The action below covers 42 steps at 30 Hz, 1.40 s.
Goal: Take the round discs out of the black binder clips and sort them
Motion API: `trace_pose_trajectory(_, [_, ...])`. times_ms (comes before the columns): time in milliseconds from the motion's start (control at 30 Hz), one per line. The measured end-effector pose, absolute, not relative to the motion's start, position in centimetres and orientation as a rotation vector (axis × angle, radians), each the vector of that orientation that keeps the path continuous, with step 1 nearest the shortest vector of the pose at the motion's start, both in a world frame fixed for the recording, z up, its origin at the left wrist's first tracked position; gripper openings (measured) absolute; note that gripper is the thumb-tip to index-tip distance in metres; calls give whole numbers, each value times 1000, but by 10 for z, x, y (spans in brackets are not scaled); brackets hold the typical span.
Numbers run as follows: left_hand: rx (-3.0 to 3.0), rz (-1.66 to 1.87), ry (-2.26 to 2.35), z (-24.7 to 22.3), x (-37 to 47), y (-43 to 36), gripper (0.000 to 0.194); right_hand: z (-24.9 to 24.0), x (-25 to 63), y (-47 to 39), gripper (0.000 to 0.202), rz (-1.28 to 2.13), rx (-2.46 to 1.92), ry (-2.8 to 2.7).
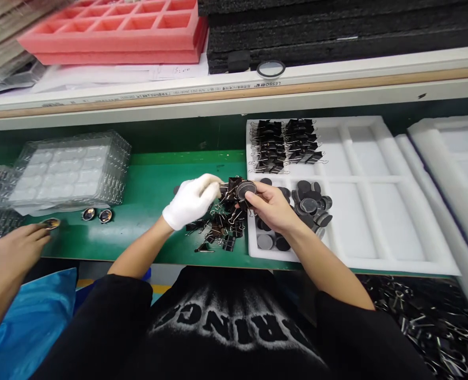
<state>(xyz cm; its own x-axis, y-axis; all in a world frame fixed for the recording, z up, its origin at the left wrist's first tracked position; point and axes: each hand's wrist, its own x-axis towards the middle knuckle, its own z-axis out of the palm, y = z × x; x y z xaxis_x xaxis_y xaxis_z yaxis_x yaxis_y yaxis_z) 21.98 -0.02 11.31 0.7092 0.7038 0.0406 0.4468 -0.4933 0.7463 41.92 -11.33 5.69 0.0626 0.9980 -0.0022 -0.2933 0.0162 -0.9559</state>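
Observation:
My left hand (190, 202), in a white glove, pinches a black binder clip (233, 186) by its wire handles. My bare right hand (271, 206) holds a round dark disc (245, 190) between thumb and fingers, right beside the clip. Whether the clip grips the disc is hard to tell. Below both hands lies a heap of loose binder clips (218, 228) on the green table (150, 184). To the right, a white foam tray (371, 219) holds more round discs (309, 206) in its near compartments and rows of clips (269, 146) in the far ones.
Stacked clear plastic trays (67, 171) stand at the left, near a co-worker's hand (22, 245) at a small round part. A shelf edge (170, 103) runs across the back, bearing pink foam trays (115, 39) and black foam. Many clips (432, 327) lie at lower right.

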Motion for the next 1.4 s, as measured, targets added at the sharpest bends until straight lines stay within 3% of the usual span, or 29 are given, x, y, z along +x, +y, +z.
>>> trace_pose_trajectory(267, [2478, 400, 909, 119, 218, -6, 36, 65, 423, -114, 33, 1209, -1086, -1150])
trace_pose_trajectory(533, [2486, 248, 718, 123, 203, 7, 27, 92, 460, -120, 23, 982, -1361, -1399])
trace_pose_trajectory(933, [2619, 149, 431, 119, 198, 7, 30, 91, 459, -121, 23, 936, -1321, -1693])
trace_pose_trajectory(1100, [2261, -5, 615, 125, 208, 5, 41, 91, 454, -120, 21, 789, -1323, -1743])
trace_pose_trajectory(1200, [1758, -71, 709, 126, 220, -1, 61, 91, 449, -123, 16, 540, -1283, -1807])
trace_pose_trajectory(1267, [1655, -40, 703, 128, 228, -3, 60, 91, 449, -127, 17, 372, -1320, -1820])
trace_pose_trajectory(1333, [1788, 63, 696, 130, 234, -5, 49, 94, 453, -132, 35, 294, -1371, -1772])
trace_pose_trajectory(1400, [1945, 154, 704, 131, 239, -5, 43, 99, 458, -137, 75, 377, -1415, -1654])
